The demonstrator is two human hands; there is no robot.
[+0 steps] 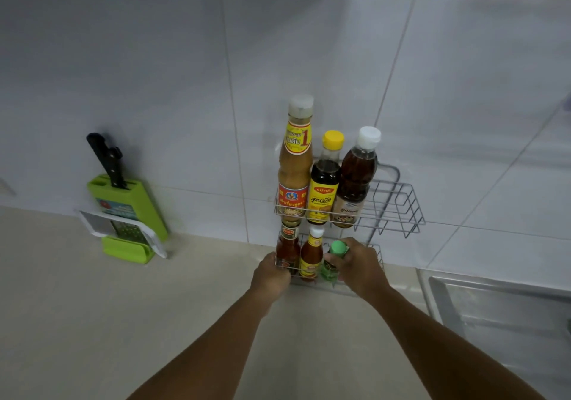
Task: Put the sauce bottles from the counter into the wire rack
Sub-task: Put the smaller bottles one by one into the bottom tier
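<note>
Chrome wire forms the two-tier wire rack (398, 205) against the tiled wall at the back edge of the counter (77, 307), and your two hands meet at its lower tier. Your right hand (360, 265) is wrapped around a small green-capped bottle (335, 256), holding it upright at the right of that tier, beside a red sauce bottle with a white cap (310, 256) and a dark red sauce bottle (287, 248) at the left end. Your left hand (272, 276) rests on the front left corner of the lower tier, fingers curled at the wire; whether they grip it cannot be told. The upper tier carries three bottles at its left end: a tall tan sauce bottle (295, 165), a dark yellow-capped bottle (324, 183) and a brown white-capped bottle (355, 177), with the right part of that tier bare. Further left along the back edge stand a green knife block (133, 205), holding a black-handled knife (106, 158), and a grater (123, 229). A steel sink (500, 307) occupies the right end.
</note>
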